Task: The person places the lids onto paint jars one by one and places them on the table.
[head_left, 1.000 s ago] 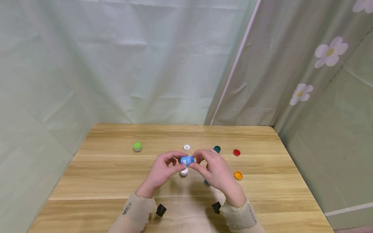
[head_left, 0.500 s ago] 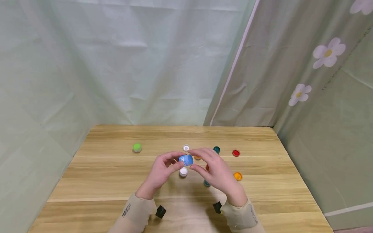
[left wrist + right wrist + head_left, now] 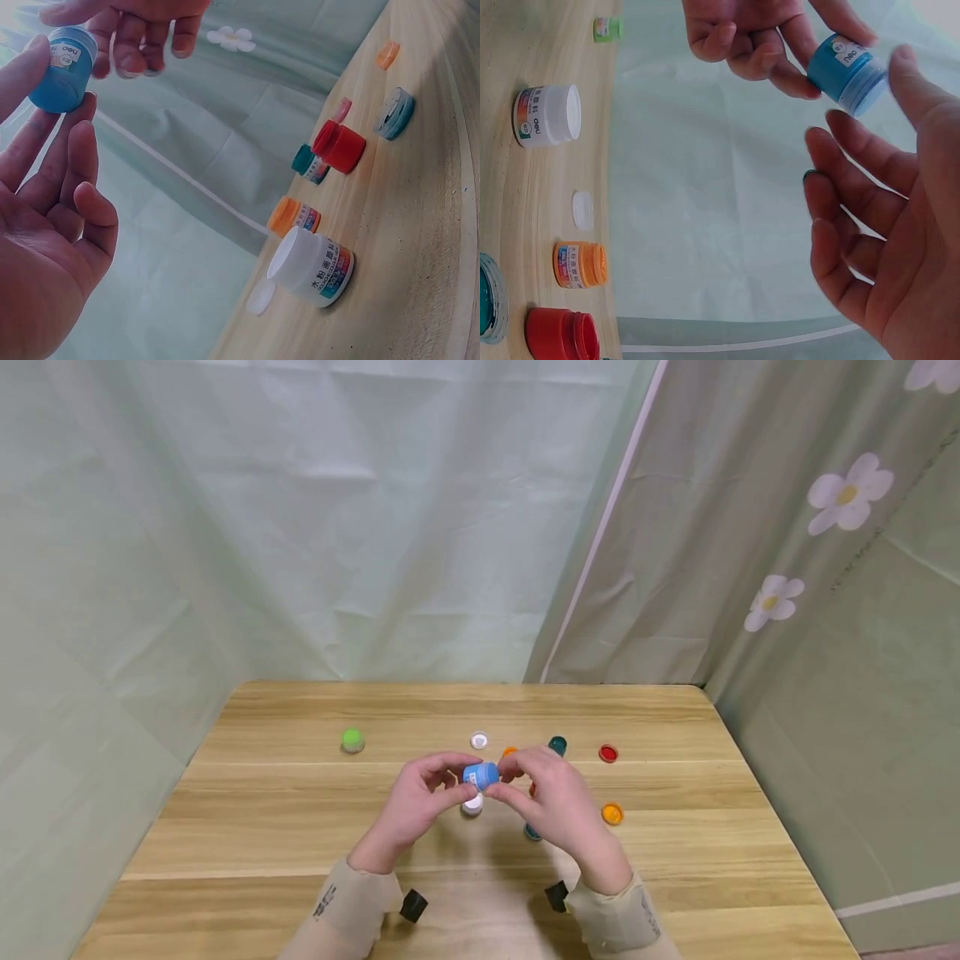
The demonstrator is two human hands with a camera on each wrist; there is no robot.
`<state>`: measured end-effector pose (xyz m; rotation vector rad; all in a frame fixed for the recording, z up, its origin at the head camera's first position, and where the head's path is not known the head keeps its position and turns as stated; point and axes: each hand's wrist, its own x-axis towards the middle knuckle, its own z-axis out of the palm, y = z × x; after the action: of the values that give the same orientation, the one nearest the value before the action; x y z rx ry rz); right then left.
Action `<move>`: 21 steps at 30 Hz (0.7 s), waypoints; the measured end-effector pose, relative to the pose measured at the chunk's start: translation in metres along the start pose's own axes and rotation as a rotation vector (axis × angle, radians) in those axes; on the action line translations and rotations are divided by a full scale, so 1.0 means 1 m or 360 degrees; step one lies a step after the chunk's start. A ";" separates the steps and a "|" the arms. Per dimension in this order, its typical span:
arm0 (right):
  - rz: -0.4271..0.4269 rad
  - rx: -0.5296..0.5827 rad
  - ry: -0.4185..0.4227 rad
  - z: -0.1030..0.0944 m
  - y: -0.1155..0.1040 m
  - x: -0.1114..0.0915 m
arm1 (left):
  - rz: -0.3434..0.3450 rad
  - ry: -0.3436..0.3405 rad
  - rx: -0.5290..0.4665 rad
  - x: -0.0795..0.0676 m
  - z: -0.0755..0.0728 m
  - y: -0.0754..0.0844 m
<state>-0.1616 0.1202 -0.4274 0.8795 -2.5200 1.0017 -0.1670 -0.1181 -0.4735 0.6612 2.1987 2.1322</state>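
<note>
We see left hand (image 3: pixel 422 795) gripping blue jar (image 3: pixel 480 775) by body above bench (image 3: pixel 247 827), tilted, likely so lid end faces right hand (image 3: pixel 557 793); right thumb and forefinger pinch that end, perhaps for turning; white jar (image 3: pixel 315 271) below hands, orange jar (image 3: pixel 577 264) just beyond right hand, presumably kept reachable

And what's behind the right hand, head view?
Parts of the orange jar, red jar, green jar and teal lid show around the right hand; the rest is covered.

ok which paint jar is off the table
The small blue cylindrical plastic jar, held up by the left hand; the others rest on the wood-grain table.
</note>
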 end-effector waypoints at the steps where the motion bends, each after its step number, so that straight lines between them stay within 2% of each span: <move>1: 0.0024 -0.0004 -0.0009 0.000 0.000 0.000 | 0.0005 0.0006 0.0001 0.000 0.000 0.000; 4: 0.0073 -0.0001 -0.0033 0.000 0.000 0.000 | 0.0011 0.0027 0.0001 0.000 0.001 0.001; 6: 0.0047 0.0018 -0.0030 -0.001 0.001 -0.001 | 0.0013 0.0046 0.0002 0.000 0.001 0.002; 12: -0.0256 0.0086 -0.0008 -0.002 0.001 0.000 | 0.0011 0.0039 0.0000 -0.002 0.000 0.004; 14: -0.0320 0.0085 0.0000 -0.001 0.000 0.000 | 0.0013 0.0024 -0.0006 -0.003 -0.001 0.004; 17: -0.0317 0.0073 0.0019 -0.001 0.000 0.000 | 0.0024 0.0005 -0.0017 -0.003 -0.001 0.005; 21: -0.0207 0.0059 0.0026 0.000 0.000 0.000 | 0.0030 -0.0015 -0.0032 -0.002 -0.002 0.005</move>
<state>-0.1613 0.1206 -0.4272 1.0276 -2.4030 1.0125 -0.1644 -0.1202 -0.4695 0.6924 2.1724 2.1521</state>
